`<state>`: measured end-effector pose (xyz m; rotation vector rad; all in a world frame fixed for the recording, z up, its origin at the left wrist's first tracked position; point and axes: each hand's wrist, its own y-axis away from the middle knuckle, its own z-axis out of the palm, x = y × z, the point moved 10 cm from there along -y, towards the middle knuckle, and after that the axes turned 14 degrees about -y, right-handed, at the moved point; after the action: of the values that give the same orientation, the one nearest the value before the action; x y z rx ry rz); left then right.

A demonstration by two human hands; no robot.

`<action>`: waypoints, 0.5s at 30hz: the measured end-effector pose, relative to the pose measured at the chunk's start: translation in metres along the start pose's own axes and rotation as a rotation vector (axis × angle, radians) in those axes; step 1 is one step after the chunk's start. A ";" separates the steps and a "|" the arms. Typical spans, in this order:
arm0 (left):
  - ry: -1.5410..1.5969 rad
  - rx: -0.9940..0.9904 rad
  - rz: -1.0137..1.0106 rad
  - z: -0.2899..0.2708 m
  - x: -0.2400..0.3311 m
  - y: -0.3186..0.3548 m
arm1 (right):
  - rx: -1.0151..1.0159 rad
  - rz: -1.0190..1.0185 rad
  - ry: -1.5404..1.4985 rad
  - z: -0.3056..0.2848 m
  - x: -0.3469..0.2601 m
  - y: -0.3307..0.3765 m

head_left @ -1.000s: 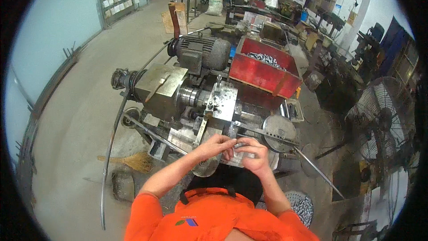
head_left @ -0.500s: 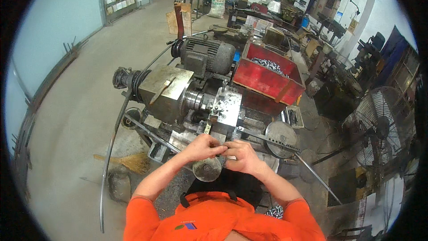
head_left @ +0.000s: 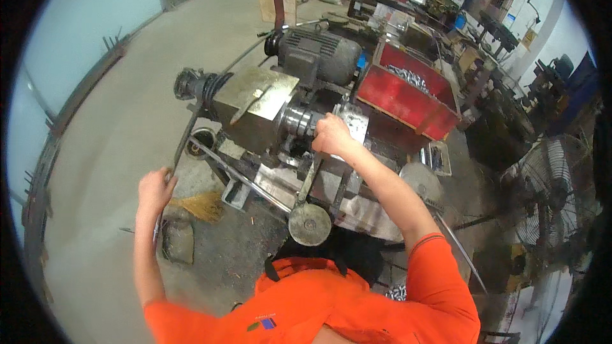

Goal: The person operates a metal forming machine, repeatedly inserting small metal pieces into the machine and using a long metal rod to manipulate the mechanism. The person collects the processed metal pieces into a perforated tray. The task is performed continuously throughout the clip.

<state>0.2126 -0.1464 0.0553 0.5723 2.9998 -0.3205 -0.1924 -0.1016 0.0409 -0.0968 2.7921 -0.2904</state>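
Note:
Off to the left, my left hand (head_left: 157, 192) is closed around the long metal bar (head_left: 184, 139) that runs past the machine's side. My right hand (head_left: 333, 135) reaches over the machine to the front of the shiny round chuck (head_left: 294, 121). Its fingers are curled in, and whatever they hold is hidden. Just right of that hand lies the metal tool block (head_left: 354, 121), partly covered by the wrist. Below, a flat lever with a round disc end (head_left: 310, 224) points toward me.
A grey motor (head_left: 319, 56) stands behind the headstock box (head_left: 255, 99). The red bin (head_left: 408, 102) at right holds small metal parts. A caged fan (head_left: 548, 185) is far right; a straw broom (head_left: 199, 206) and dustpan (head_left: 178, 241) lie on the floor at left.
My hands were together above the disc. The left has swung out left onto the long bar; the right has moved forward to the chuck. The view has shifted too.

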 end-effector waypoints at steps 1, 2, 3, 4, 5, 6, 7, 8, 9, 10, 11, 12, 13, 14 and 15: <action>-0.045 -0.038 -0.033 0.011 -0.026 0.013 | 0.022 0.050 -0.036 0.006 0.007 -0.008; -0.081 -0.077 -0.062 0.023 -0.044 0.026 | 0.042 0.105 -0.066 0.009 0.015 -0.013; -0.002 -0.140 -0.110 0.032 -0.053 0.040 | 0.049 0.114 -0.117 0.010 0.017 -0.018; 0.081 -0.205 -0.151 0.042 -0.059 0.051 | 0.057 0.095 -0.161 0.010 0.018 -0.020; 0.127 -0.199 -0.197 0.054 -0.066 0.060 | 0.062 0.079 -0.203 0.010 0.019 -0.021; 0.172 -0.199 -0.244 0.072 -0.072 0.068 | 0.051 0.062 -0.190 0.010 0.018 -0.023; 0.222 -0.203 -0.299 0.080 -0.073 0.075 | 0.033 0.040 -0.173 0.012 0.012 -0.026; 0.204 -0.230 -0.335 0.085 -0.072 0.077 | 0.015 0.019 -0.156 0.013 0.007 -0.028; 0.185 -0.215 -0.344 0.090 -0.074 0.073 | 0.033 0.009 -0.143 0.011 0.005 -0.030; 0.168 -0.202 -0.355 0.100 -0.079 0.070 | 0.047 -0.003 -0.127 0.008 0.002 -0.032; 0.149 -0.189 -0.371 0.106 -0.085 0.069 | 0.060 -0.019 -0.115 0.005 -0.004 -0.035; 0.101 -0.192 -0.392 0.112 -0.091 0.067 | 0.025 0.006 -0.140 0.006 -0.005 -0.034; 0.093 -0.197 -0.374 0.112 -0.089 0.062 | 0.003 0.029 -0.154 0.007 -0.004 -0.033; 0.084 -0.202 -0.354 0.112 -0.086 0.058 | -0.019 0.054 -0.168 0.009 -0.001 -0.031; 0.075 -0.206 -0.333 0.110 -0.083 0.054 | -0.040 0.080 -0.182 0.010 0.002 -0.029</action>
<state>0.3128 -0.1504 -0.0537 0.0665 3.1402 -0.0042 -0.1897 -0.1316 0.0375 -0.0196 2.6141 -0.1960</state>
